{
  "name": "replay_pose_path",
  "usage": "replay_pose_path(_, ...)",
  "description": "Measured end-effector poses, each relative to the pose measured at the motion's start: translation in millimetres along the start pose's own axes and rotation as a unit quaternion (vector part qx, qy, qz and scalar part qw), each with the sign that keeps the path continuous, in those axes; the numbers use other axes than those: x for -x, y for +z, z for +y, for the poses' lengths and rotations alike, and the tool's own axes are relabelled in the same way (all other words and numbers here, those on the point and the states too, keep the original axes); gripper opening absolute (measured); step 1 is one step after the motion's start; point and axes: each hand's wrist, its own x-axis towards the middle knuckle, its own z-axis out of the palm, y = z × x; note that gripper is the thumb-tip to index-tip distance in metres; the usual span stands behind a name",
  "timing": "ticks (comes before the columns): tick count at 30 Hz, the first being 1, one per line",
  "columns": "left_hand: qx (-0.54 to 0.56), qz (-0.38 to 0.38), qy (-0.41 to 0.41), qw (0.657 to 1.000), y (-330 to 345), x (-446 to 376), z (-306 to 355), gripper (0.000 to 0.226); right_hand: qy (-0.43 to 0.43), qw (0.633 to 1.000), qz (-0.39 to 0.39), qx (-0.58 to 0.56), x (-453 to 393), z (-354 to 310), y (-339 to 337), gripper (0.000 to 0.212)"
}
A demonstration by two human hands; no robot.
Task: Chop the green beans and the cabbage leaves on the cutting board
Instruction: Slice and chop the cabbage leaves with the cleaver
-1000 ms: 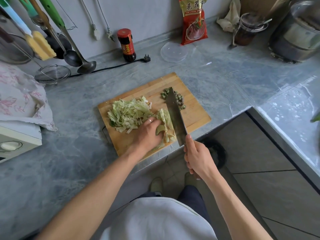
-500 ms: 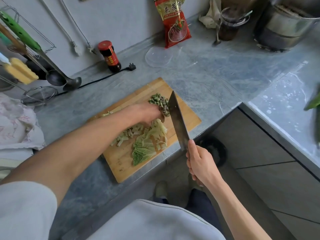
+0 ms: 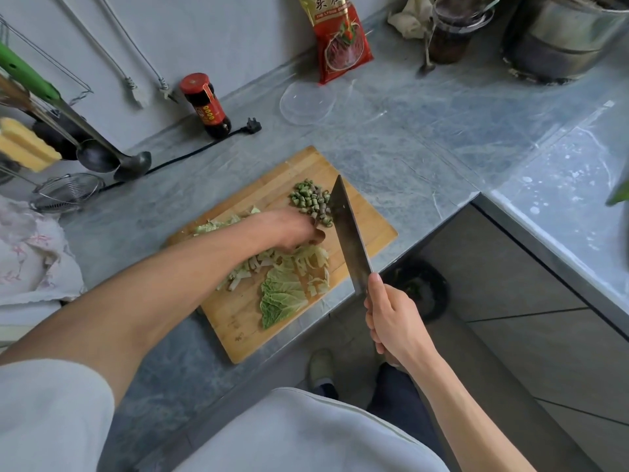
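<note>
Left hand (image 3: 289, 229) reaches across the cutting board (image 3: 235, 321) on the desk (image 3: 408, 137), fingers curled at the chopped green beans (image 3: 311, 201), though whether they pinch any I cannot tell. Right hand (image 3: 391, 321) grips the cleaver (image 3: 349, 236), whose blade lies just beside those fingers, so a careless chop could nick them. Cabbage leaves (image 3: 289, 287) near the board's front edge could slide off.
</note>
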Motion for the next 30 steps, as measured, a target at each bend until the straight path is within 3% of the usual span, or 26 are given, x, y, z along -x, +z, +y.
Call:
replay_pose_path(3,0.082,-0.007,-0.048,0.995,-8.9,7.6,2.4,0.057,0.007,1.000,0.001,0.000,0.1,-0.2,2.3,0.061)
replay_pose_path(7,0.138,0.040,-0.057,0.988,-5.0,19.2,-1.7,0.053,0.010,1.000,0.006,0.006,-0.4,-1.4,5.6,0.062)
replay_pose_path(11,0.110,0.141,-0.052,0.982,-3.4,29.7,-5.3,0.042,0.006,1.000,0.008,0.006,-0.8,-5.1,9.1,0.062)
replay_pose_path(14,0.158,0.175,-0.061,0.970,8.4,42.1,-8.5,0.041,0.004,1.000,0.005,0.006,-0.6,-10.7,11.4,0.062)
replay_pose_path(18,0.337,0.212,-0.153,0.904,29.0,70.5,-21.2,0.045,-0.004,1.000,0.001,0.019,-2.7,-17.5,17.7,0.063)
replay_pose_path(24,0.434,0.302,-0.311,0.790,63.0,112.7,-36.8,0.033,-0.025,0.999,-0.015,0.039,-4.7,-31.1,31.7,0.063)
replay_pose_path(28,0.418,0.222,-0.333,0.815,71.2,123.5,-30.6,0.057,-0.040,0.998,-0.031,0.047,-6.0,-39.3,42.6,0.064)
replay_pose_path(30,0.405,0.236,-0.338,0.816,76.1,125.8,-24.6,0.064,-0.042,0.997,-0.037,0.054,-6.3,-40.2,45.6,0.065)
